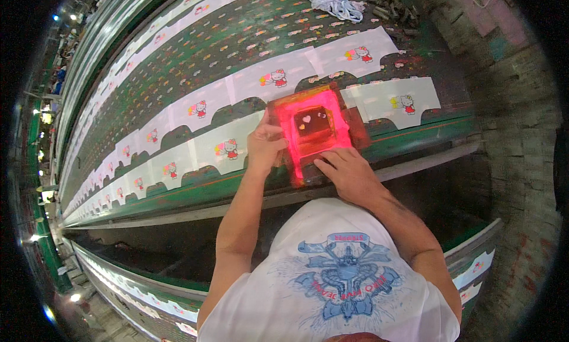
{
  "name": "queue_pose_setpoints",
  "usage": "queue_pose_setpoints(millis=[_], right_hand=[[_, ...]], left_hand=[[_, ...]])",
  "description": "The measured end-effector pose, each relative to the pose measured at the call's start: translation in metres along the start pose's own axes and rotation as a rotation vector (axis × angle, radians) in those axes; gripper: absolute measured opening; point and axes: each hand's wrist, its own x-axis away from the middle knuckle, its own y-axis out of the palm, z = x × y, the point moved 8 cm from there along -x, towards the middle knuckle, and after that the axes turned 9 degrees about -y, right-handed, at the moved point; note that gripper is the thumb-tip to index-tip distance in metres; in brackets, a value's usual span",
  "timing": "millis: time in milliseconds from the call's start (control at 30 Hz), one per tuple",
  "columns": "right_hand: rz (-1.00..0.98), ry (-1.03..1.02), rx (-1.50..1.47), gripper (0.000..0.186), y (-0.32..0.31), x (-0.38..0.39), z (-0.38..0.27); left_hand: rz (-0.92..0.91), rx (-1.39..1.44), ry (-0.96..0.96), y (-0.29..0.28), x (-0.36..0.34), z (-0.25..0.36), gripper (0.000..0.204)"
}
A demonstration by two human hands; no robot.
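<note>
A screen-printing frame (338, 112), coated in bright pink ink with a darker window in its middle, lies over the white fabric pieces along the near edge of a long green table. My left hand (266, 145) grips the frame's left side, fingers bent over the edge. At the near side, my right hand (347, 166) has its fingers curled on the frame's lower edge. Small pale shapes show through the window. Right of the frame lies a fabric piece (422, 92) printed with a cartoon cat and balloons; left of it lies a similar fabric piece (249, 134).
Rows of printed white fabric pieces (237, 84) run away to the left on the table. A crumpled pale cloth (338, 5) and a dark heap (394, 10) sit at the far end. Behind me another table (148, 309) carries more printed pieces. A brick floor (515, 164) borders the right.
</note>
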Motion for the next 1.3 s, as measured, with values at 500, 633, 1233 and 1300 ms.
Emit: queue_pose_setpoints(millis=[500,633,1233,1300], right_hand=[[-0.324,0.014,0.006,0.044,-0.004,-0.087,0.088],[-0.219,0.061,0.078,0.05,0.002,-0.105,0.112],[-0.157,0.1,0.061,0.067,0.014,-0.023,0.012],[-0.177,0.1,0.033,0.064,0.012,-0.02,0.009]], left_hand=[[0.063,-0.123,-0.075,0.002,-0.005,-0.005,0.028],[0.076,-0.211,-0.012,0.006,-0.003,0.004,0.027],[0.056,-0.21,-0.036,0.008,-0.003,-0.001,0.027],[0.077,-0.255,0.02,0.006,-0.003,0.001,0.027]])
